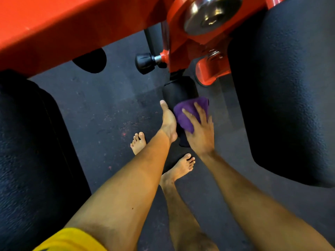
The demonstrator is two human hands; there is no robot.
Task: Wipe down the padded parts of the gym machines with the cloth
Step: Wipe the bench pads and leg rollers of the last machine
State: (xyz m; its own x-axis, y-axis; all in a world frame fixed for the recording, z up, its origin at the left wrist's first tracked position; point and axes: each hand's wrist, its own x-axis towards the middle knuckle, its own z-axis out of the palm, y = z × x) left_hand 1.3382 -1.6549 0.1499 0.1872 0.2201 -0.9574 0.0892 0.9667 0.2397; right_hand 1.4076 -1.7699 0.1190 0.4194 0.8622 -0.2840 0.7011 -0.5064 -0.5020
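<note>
Two: right hand [199, 136] flat on cloth [188, 106], left hand [169, 122] perhaps cupping pad [178, 91].

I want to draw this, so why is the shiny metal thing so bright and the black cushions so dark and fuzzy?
Head view: light glares off the metal disc; the right pad sits dim, the left pad smeared at the picture's edge; the wide lens curves the orange frame; the purple cloth in the middle looks sharpest.

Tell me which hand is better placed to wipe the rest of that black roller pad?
Right hand, probably: its fingers lie spread over the purple cloth on the roller pad. The left hand holds no cloth; it rests against the pad's side, seemingly steadying it.
</note>
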